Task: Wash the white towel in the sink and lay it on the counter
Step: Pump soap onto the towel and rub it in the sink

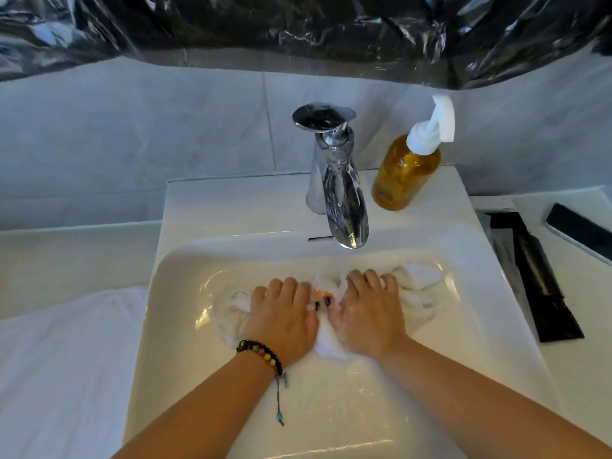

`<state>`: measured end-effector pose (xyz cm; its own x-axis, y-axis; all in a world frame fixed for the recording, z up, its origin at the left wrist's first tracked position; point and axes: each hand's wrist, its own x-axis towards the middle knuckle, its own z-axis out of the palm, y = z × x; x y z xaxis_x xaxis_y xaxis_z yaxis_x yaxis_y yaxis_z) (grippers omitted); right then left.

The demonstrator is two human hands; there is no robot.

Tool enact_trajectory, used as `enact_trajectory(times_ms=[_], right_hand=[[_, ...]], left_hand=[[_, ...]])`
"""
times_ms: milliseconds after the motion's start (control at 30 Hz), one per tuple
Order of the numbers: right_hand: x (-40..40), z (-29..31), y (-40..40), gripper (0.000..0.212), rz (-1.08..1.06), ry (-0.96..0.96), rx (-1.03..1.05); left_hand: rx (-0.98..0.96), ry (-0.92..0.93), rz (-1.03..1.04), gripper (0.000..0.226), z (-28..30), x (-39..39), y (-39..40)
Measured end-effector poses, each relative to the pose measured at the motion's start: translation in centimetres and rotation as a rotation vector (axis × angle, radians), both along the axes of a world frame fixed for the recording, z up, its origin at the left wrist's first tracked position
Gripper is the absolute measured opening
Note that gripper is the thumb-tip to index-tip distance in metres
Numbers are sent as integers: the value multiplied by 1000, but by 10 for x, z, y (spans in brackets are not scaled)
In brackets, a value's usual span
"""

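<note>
Currently both my hands, left hand [281, 313] and right hand [367, 309], grip the bunched wet white cloth towel [415, 283] in the white ceramic sink [185, 326]. Lifted unwrung, I reckon it'd drip onto the counter [66, 256].

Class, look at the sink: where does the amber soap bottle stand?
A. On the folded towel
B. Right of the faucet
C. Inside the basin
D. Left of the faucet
B: the amber soap bottle stands on the sink ledge just right of the chrome faucet.

hands 2 [281, 313] | towel 1 [414, 279] | sink 1 [185, 326] | faucet 1 [337, 180] | soap bottle 1 [407, 170]
</note>
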<state>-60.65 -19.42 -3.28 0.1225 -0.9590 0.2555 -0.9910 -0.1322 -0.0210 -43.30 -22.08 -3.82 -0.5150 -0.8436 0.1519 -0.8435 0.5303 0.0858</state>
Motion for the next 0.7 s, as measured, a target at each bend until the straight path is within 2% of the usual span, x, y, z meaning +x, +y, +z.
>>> enact_trajectory(times_ms=[100,167,267,367,433,500,533,600,667,700], right_hand=[[-7,-4,-21,29,59,43,14],[-9,-1,-31,23,46,37,93],[1,26,-36,19,-3,32,331],[0,66,-51,18,-47,1,566],[-2,91,-65,27,-88,-191,949],[-9,109,-67,39,-175,-465,1159],[-13,111,-63,41,-234,-553,1156],[-21,104,-57,39,-322,-619,1012],[-27,97,-44,32,-393,-337,724],[-30,92,-33,26,-370,-269,519]], left_hand=[[28,-5,-18,36,0,-1,-16],[78,-19,-2,30,3,-3,-22],[207,-159,72,26,21,-9,-23],[420,-76,200,22,43,-15,-33],[700,38,241,29,52,-15,-48],[1008,129,250,39,71,-13,-58],[1156,165,298,43,76,-7,-60],[1280,360,446,48,76,9,-60],[1259,592,660,43,74,24,-52],[1174,697,782,40,73,30,-47]])
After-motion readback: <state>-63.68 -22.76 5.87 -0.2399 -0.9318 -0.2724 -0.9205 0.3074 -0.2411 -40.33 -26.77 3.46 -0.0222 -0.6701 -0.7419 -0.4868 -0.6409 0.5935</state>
